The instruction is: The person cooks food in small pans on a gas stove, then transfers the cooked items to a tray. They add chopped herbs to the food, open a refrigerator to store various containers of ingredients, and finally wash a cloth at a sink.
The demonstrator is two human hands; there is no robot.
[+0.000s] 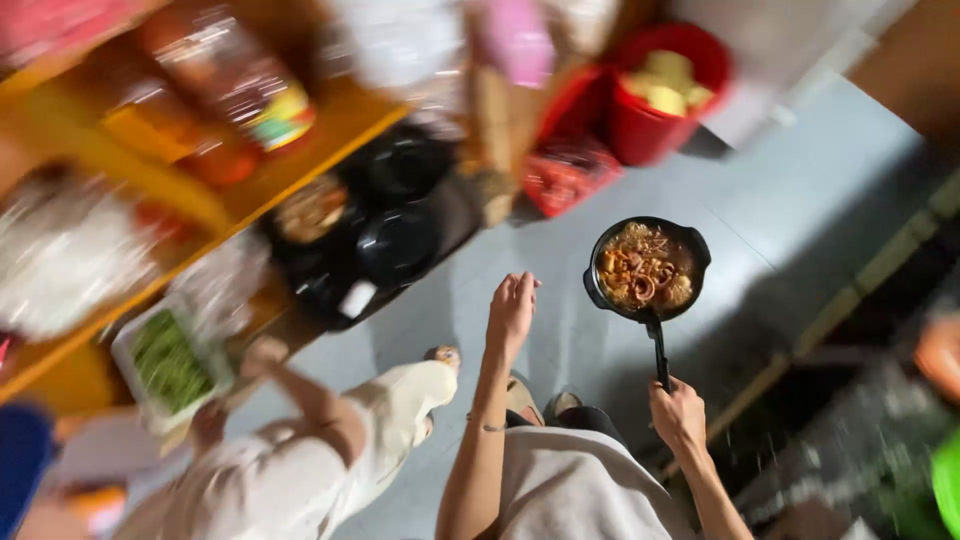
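A second person in pale clothes (300, 460) bends at the left toward a white tray of green vegetables (170, 365); their hands are blurred. The person's left hand (512, 310) is lifted, released and holds nothing. The right hand (680, 412) is clenched around the handle of a black pan (646, 268) of brown cooked food, carried above the grey floor (800, 200). The carrying step appears to be under way; the next move calls for a level pan. The shelf (330, 130) and red buckets (660, 90) are too blurred to read.
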